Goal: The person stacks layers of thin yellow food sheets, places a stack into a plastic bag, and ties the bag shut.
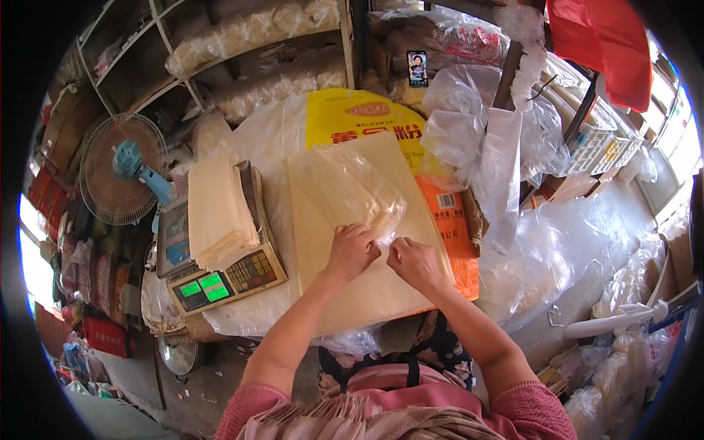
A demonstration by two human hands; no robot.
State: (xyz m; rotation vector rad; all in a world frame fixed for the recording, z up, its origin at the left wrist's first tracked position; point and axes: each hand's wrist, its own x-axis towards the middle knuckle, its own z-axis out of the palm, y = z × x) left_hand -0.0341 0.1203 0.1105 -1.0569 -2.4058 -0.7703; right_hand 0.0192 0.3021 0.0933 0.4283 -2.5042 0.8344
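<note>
Shelves [348, 48] of plastic-wrapped goods [253, 33] line the far side of a crowded workroom, behind a work table spread with whitish sheeting [275, 132]. Take the two hands as the centre of a clock, twelve pointing away from the body. Both are nearly closed, set close together at the near end of a clear plastic bag [363, 187]. The left hand [352, 248] has its fingers curled onto the gathered film; the right hand [414, 262] is tucked into a loose fist and grasps the same bunched end from the other side. Exactly how the thumbs pinch cannot be told, as the knuckles cover them. From there the bag stretches toward eleven to twelve, flat on a broad stack of pale sheets [367, 293] that reaches past both hands.

At nine stands a digital scale [231, 282], its near corner close to the left forearm, with folded pale sheets [220, 213] piled on its pan. A fan [125, 169] is farther out, between nine and ten. Toward twelve, a yellow sack [352, 110] is partly covered by the stack, and a lit phone [417, 68] stands beyond it. Crumpled clear film [458, 110] crowds one o'clock, a white basket [598, 150] sits at two, and an orange package [451, 235] lies at three, just beside the stack.
</note>
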